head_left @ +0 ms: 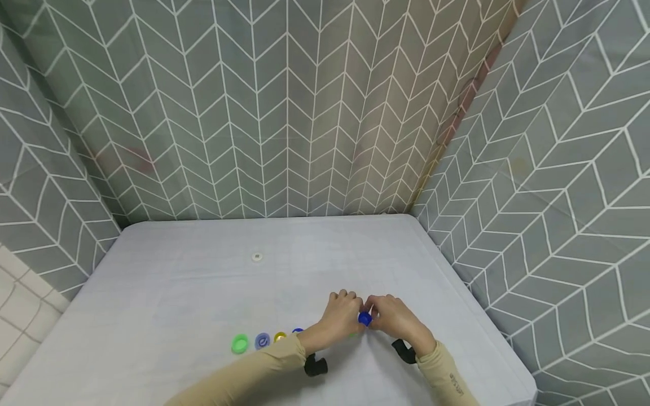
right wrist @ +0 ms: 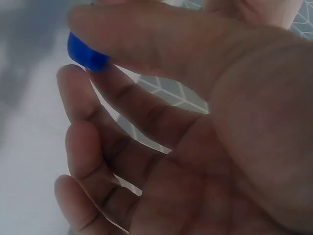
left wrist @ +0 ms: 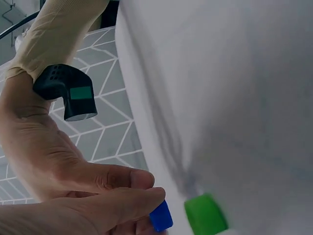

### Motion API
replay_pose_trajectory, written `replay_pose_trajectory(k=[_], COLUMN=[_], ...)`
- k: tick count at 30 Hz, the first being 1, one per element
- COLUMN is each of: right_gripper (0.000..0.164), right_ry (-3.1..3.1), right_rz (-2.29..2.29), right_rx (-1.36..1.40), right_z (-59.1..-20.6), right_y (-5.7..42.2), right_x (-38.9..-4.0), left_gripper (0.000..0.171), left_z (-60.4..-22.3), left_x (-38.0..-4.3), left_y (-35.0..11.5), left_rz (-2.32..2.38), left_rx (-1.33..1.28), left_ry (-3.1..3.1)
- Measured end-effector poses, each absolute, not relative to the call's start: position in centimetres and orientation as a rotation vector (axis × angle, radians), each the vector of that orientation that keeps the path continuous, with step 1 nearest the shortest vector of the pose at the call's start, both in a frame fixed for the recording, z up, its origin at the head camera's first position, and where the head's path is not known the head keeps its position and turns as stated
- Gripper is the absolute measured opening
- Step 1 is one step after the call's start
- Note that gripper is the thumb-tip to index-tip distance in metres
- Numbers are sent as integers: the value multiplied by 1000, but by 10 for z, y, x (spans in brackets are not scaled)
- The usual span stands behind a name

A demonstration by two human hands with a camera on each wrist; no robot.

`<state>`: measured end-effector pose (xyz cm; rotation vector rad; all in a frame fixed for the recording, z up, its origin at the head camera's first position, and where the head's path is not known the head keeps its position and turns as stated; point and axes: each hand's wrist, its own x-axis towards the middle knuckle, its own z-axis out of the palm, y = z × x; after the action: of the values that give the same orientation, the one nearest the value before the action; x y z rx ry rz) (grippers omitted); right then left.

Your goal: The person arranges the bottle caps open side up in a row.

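A small blue cap-like piece (head_left: 364, 318) is held above the table between both hands, right of the middle in the head view. My left hand (head_left: 341, 313) touches it from the left; in the left wrist view its thumb lies over the blue piece (left wrist: 161, 216), with fingertips behind. From the other side my right hand (head_left: 395, 316) pinches it; the right wrist view shows the blue piece (right wrist: 88, 53) between thumb and index finger, the other fingers loosely bent. A green cap-like piece (left wrist: 206, 214) lies on the table just beyond the hands, mostly hidden in the head view.
Left of the left forearm lie a green ring-shaped piece (head_left: 240, 343), a purplish-blue one (head_left: 262, 340), a yellow one (head_left: 280, 336) and a partly hidden blue one (head_left: 298, 330). A round white disc (head_left: 257, 256) lies farther back on the white-covered table (head_left: 178, 270). Patterned curtains (head_left: 284, 113) surround it.
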<state>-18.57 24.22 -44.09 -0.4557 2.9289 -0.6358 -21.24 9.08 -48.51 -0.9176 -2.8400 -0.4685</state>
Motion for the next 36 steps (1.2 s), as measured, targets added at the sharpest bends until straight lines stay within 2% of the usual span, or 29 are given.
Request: replay_pose_trajectory(k=[18, 30, 36], right_gripper=[24, 31, 39], right_ry=[2900, 2833, 2845], right_rz=[-617, -653, -629], right_rx=[-483, -456, -476], right_z=[-457, -458, -451], right_y=[244, 243, 243], right_x=[-187, -186, -185], left_gripper=[29, 33, 37], left_z=[-494, -491, -485], left_x=[-211, -208, -208], left_y=[91, 89, 85], left_rz=[-483, -575, -627], left_rx=[-962, -997, -1037], left_ry=[-2903, -2963, -2978])
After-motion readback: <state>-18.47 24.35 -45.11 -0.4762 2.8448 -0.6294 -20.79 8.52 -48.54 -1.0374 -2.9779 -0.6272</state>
